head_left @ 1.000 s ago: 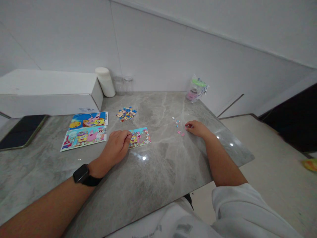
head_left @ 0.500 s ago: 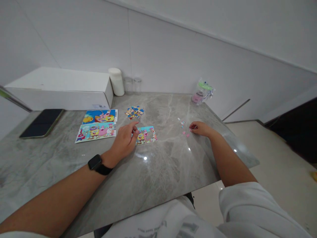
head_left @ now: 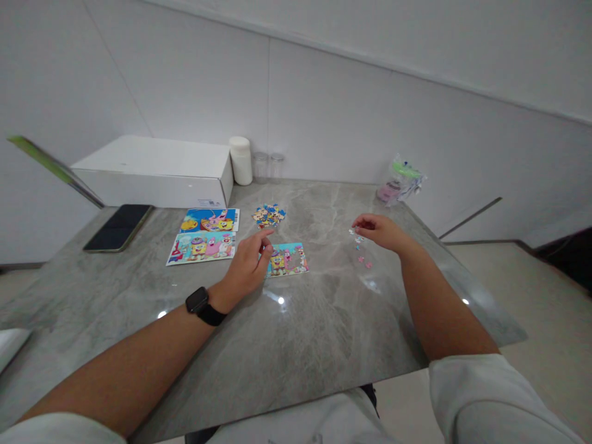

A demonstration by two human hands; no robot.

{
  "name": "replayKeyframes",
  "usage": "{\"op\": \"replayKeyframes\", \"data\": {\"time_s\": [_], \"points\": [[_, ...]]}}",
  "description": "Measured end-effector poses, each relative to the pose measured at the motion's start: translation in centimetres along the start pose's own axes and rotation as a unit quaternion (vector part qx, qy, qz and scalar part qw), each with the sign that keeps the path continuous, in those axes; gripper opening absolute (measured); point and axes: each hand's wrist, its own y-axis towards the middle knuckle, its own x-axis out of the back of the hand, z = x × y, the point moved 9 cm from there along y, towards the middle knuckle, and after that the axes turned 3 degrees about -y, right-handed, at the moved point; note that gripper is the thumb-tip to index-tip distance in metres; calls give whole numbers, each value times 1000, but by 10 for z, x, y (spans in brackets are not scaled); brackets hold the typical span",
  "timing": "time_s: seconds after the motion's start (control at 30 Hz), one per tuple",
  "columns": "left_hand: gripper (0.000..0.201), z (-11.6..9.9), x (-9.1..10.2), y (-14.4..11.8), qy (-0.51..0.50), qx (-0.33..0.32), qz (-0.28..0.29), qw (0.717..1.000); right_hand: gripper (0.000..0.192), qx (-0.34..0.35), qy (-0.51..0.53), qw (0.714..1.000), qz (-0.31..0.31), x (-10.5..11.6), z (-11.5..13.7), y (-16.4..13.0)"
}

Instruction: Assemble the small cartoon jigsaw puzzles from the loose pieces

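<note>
A small, partly assembled cartoon jigsaw (head_left: 289, 259) lies on the grey marble table (head_left: 300, 327). My left hand (head_left: 247, 265), with a black watch on its wrist, rests at the jigsaw's left edge, forefinger stretched out and touching it. My right hand (head_left: 377, 229) hovers just above several tiny loose pink and blue pieces (head_left: 361, 250); its fingers are curled and pinched, and whether a piece sits between them cannot be told. A heap of loose pieces (head_left: 268, 215) lies behind the jigsaw.
Two finished cartoon picture cards (head_left: 206, 235) lie left of the jigsaw. Behind them stand a white box (head_left: 157, 172), a white cylinder (head_left: 241, 160) and two clear jars (head_left: 268, 166). A phone (head_left: 118, 227) lies at the left, a plastic bag (head_left: 400, 182) at the far right.
My left hand uncurled from a fist and its forefinger now points over the jigsaw. My right hand lifted off the table and moved slightly back. The view swung left.
</note>
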Motion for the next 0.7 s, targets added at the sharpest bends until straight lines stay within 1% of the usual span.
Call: {"op": "replayKeyframes", "data": {"time_s": [0.07,0.13,0.2,0.27,0.33,0.4,0.47,0.53,0.6,0.7], "points": [[39,4,1,0,-10,7,-8,1000,29,33,82,996,13,-13,40,12],[37,7,2,1,-19,14,-13,1000,31,49,172,984,24,-33,76,22],[33,10,3,2,-25,18,-15,999,32,56,263,963,32,-59,106,28],[27,11,5,4,-31,15,-16,999,34,53,332,940,48,-91,125,28],[22,10,8,5,-36,10,-25,999,36,39,390,918,63,-124,133,25],[19,8,12,6,-41,9,-39,998,39,16,430,899,79,-153,134,18],[16,6,13,8,-47,5,-44,998,41,-2,453,886,92,-174,133,12],[13,4,11,9,-54,-1,-34,998,40,-15,462,882,92,-184,130,7],[13,3,8,9,-57,-1,-20,998,39,-20,464,881,89,-187,129,4],[15,5,5,8,-64,4,-15,998,38,-23,465,880,95,-189,129,2]]}}
